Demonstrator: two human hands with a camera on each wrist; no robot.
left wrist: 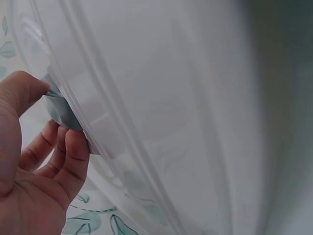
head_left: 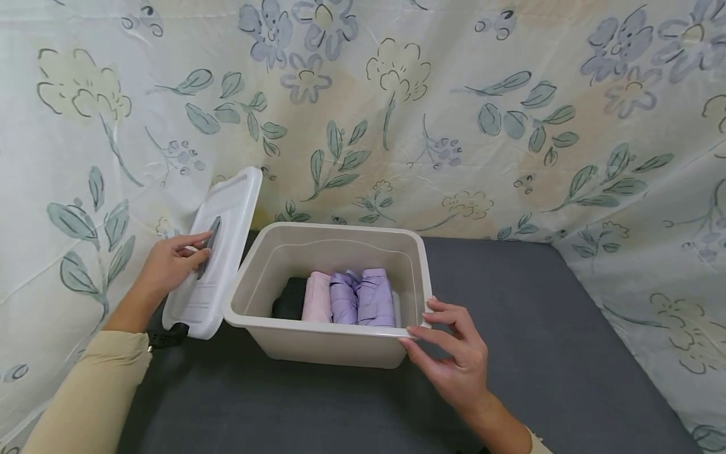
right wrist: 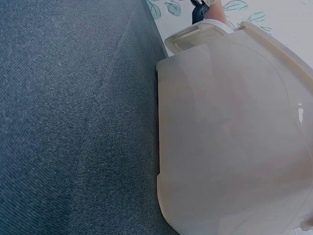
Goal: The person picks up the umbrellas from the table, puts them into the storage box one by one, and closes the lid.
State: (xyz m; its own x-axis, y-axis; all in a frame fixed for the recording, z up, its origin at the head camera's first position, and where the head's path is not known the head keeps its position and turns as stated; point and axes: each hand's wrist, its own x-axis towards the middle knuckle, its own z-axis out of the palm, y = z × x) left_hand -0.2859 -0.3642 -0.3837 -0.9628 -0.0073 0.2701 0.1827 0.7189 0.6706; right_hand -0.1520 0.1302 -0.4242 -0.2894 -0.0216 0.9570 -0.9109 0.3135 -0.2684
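Observation:
A beige plastic storage bin (head_left: pixel 334 345) stands uncovered, with a row of rolled cloths inside: a black roll (head_left: pixel 289 299), a pink roll (head_left: pixel 317 297) and two lavender rolls (head_left: pixel 376 296). Against its left side leans a white lid (head_left: pixel 235 221), tilted up on edge. My left hand (head_left: pixel 170 261) pinches the grey handle (head_left: pixel 211 243) on the lid between thumb and fingers; the left wrist view shows this grip on the handle (left wrist: pixel 63 110) closely. At the front right corner, my right hand (head_left: pixel 454 353) holds the bin's rim, thumb on the outside.
Dark grey fabric (head_left: pixel 510 302) covers the surface under the bin. A floral curtain (head_left: pixel 431 126) hangs close behind and at both sides. In the right wrist view, the bin's outer wall (right wrist: pixel 230 137) fills much of the picture.

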